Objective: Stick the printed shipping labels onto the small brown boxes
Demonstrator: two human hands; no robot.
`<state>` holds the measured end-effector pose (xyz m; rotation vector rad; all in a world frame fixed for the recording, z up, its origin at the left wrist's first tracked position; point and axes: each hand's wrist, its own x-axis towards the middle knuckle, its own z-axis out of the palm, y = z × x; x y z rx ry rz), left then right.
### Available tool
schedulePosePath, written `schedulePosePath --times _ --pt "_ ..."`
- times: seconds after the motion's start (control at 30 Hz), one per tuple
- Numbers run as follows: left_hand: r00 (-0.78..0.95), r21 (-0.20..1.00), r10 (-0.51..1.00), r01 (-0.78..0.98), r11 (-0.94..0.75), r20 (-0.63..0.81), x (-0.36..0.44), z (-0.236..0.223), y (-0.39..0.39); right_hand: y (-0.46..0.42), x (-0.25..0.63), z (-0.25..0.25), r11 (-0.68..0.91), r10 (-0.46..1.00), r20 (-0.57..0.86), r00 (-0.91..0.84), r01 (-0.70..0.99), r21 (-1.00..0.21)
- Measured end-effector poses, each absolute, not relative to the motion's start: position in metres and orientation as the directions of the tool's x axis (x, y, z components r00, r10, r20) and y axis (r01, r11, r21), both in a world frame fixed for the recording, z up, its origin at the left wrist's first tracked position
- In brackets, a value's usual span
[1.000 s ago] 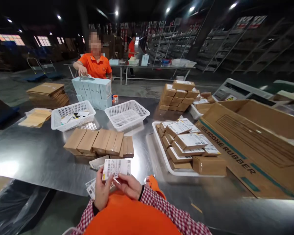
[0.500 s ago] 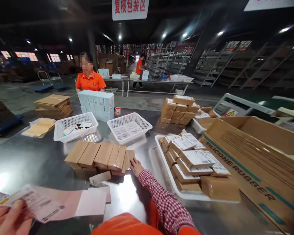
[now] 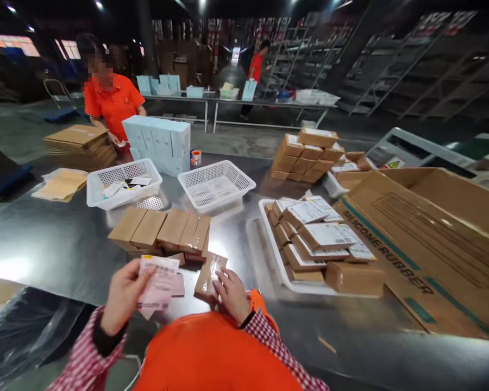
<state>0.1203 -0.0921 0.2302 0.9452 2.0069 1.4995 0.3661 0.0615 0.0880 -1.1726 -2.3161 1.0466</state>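
Note:
My left hand (image 3: 124,296) grips a small sheaf of pink and white barcode label sheets (image 3: 158,282) above the steel table edge. My right hand (image 3: 232,296) has its fingers on a small kraft cardboard box (image 3: 210,276), which lies tilted just in front of a row of similar boxes (image 3: 158,231). Beyond my right hand, a white tray (image 3: 275,239) holds several kraft boxes with white labels on top. My orange front and checked sleeves fill the bottom of the view.
Two white plastic baskets (image 3: 124,183) (image 3: 215,185) stand on the steel table (image 3: 44,244), and the left one holds papers. Behind them are pale blue cartons (image 3: 158,142). A co-worker (image 3: 112,103) stands beyond. An open "SILICONE RUBBER" carton (image 3: 415,250) lies at right.
My left hand has swung in from the far left with the label sheets. My right hand now holds a small box drawn from the row. The co-worker has moved left.

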Motion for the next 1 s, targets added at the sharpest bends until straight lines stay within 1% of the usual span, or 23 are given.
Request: schedulePosePath --times 0.03,0.07,0.1,0.13,0.17,0.2,0.27,0.37,0.43,0.5,0.57,0.63,0.7,0.77,0.8,0.87,0.93,1.0 --pt "-0.583 0.962 0.812 0.212 0.173 -0.017 0.133 0.222 -0.079 0.063 0.364 0.102 0.335 0.797 0.01 -0.604 0.428 -0.839" --pt "-0.547 0.969 0.836 0.183 0.167 -0.04 0.146 0.214 -0.066 0.066 0.362 0.116 0.258 0.772 0.02 -0.635 0.284 -0.923" --pt "-0.526 0.974 0.849 0.161 0.161 -0.054 0.156 0.207 -0.055 0.067 0.359 0.129 0.16 0.722 0.018 -0.691 0.142 -0.977" --pt "-0.517 0.977 0.854 0.146 0.153 -0.057 0.164 0.2 -0.046 0.068 0.355 0.141 0.052 0.659 0.013 -0.752 0.027 -0.998" --pt "-0.511 0.978 0.858 0.141 0.153 -0.061 0.171 0.195 -0.04 0.067 0.35 0.151 -0.048 0.607 0.006 -0.795 -0.044 -0.998" --pt "-0.496 0.977 0.865 0.139 0.159 -0.07 0.175 0.191 -0.037 0.065 0.346 0.157 -0.122 0.586 -0.003 -0.81 -0.084 -0.989" --pt "-0.46 0.973 0.883 0.147 0.18 -0.094 0.18 0.185 -0.036 0.058 0.337 0.163 -0.197 0.639 -0.035 -0.768 -0.119 -0.973" --pt "-0.479 0.941 0.873 0.244 0.235 -0.093 0.18 0.177 -0.041 0.044 0.328 0.155 -0.211 0.753 -0.086 -0.652 -0.115 -0.971" --pt "-0.503 0.91 0.862 0.327 0.255 -0.06 0.179 0.17 -0.044 0.037 0.324 0.147 -0.172 0.78 -0.084 -0.621 -0.083 -0.982" --pt "-0.477 0.897 0.879 0.375 0.235 -0.031 0.175 0.163 -0.047 0.036 0.324 0.137 -0.113 0.818 -0.061 -0.572 -0.054 -0.992" --pt "-0.413 0.9 0.911 0.391 0.195 -0.018 0.166 0.155 -0.052 0.047 0.329 0.127 -0.076 0.877 -0.044 -0.479 -0.049 -0.996" --pt "-0.321 0.881 0.946 0.433 0.188 -0.044 0.153 0.146 -0.06 0.072 0.343 0.116 -0.089 0.945 -0.068 -0.321 -0.05 -0.995" --pt "-0.219 0.82 0.97 0.533 0.208 -0.103 0.137 0.136 -0.07 0.103 0.363 0.104 -0.127 0.984 -0.121 -0.129 -0.034 -0.991" --pt "-0.12 0.71 0.976 0.671 0.213 -0.18 0.122 0.124 -0.079 0.13 0.383 0.091 -0.159 0.987 -0.159 -0.004 -0.006 -0.987" --pt "-0.076 0.654 0.974 0.73 0.2 -0.213 0.116 0.119 -0.083 0.139 0.389 0.084 -0.166 0.986 -0.165 0.011 0.013 -0.986" --pt "0.027 0.573 0.966 0.809 0.131 -0.258 0.11 0.108 -0.087 0.144 0.391 0.07 -0.167 0.984 -0.171 -0.057 0.061 -0.984" --pt "0.149 0.564 0.957 0.825 0.018 -0.248 0.11 0.098 -0.085 0.137 0.381 0.056 -0.172 0.966 -0.191 -0.175 0.118 -0.978" --pt "0.256 0.589 0.944 0.803 -0.089 -0.207 0.116 0.088 -0.079 0.127 0.366 0.044 -0.172 0.936 -0.219 -0.275 0.185 -0.968"
